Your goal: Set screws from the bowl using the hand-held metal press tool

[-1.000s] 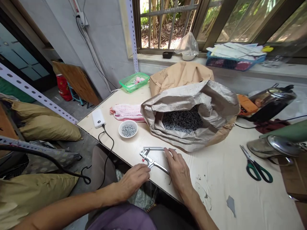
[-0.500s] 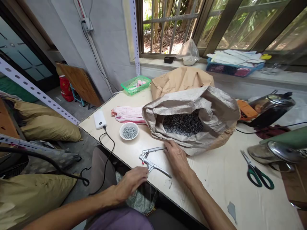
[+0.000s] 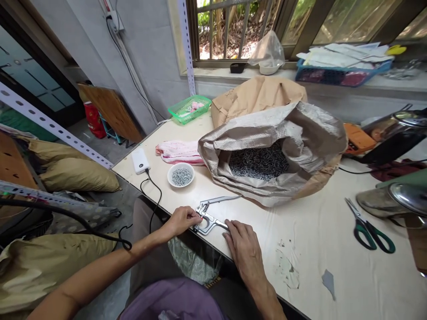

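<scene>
A pair of silver spring-loaded pliers point(image 3: 210, 226) with a small red part lies near the front edge of the table, its two handles spread. Thumb and fingers of my left hand point(image 3: 183, 219) are pinched at the jaw end, beside the red part. Whether a small piece sits between those fingertips is hidden. My right hand point(image 3: 245, 246) grips the end of the lower handle between thumb and fingers. The upper handle points toward the open sack point(image 3: 233, 189), which holds a mass of small dark metal pieces. A white bowl point(image 3: 172, 182) of small silvery metal pieces stands beyond my left hand.
Left of the bowl lies a white power bank point(image 3: 140, 161) with a black cable. A pink cloth point(image 3: 180, 152) and a green basket point(image 3: 187, 116) are farther back. On the right are green-handled scissors point(image 3: 370, 233), a metal mug point(image 3: 376, 202) and a grey scrap point(image 3: 328, 282).
My right hand has left the upper handle and moved down to the lower one. My left hand has shifted up to the jaw end. The pliers have turned slightly, and the view has shifted.
</scene>
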`<state>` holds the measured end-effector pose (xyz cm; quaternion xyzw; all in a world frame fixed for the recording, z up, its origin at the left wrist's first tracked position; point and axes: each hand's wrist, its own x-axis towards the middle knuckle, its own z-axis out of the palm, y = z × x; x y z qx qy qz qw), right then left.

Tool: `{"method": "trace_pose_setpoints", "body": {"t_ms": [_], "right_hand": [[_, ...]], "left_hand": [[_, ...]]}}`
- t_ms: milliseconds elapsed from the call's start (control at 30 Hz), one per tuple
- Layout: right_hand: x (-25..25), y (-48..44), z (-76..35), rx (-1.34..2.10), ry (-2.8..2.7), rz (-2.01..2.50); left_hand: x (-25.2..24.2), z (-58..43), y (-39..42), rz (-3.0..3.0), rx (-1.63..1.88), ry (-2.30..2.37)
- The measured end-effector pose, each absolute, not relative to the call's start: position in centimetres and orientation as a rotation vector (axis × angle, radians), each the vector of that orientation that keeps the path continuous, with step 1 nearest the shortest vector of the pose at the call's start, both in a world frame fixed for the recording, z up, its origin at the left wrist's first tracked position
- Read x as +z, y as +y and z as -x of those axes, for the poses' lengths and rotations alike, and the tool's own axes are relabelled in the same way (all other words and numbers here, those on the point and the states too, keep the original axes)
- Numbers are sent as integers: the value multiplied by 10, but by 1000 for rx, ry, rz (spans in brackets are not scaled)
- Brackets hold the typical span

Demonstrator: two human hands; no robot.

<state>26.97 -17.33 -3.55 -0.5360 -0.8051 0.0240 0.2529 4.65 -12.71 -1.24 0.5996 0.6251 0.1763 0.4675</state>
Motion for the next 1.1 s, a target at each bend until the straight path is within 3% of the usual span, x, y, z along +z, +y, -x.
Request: {"method": "trace_pose_setpoints", "body": {"t_ms": [300,1100], "right_hand": [[-45,-175,-268,72,-2117,1447],[-49,-177,-270,148,-2104,1452]], "left_hand": [[1,-48,-118,-1545,199,1534],[8,-50,-112,-1704,-37,1470]]}}
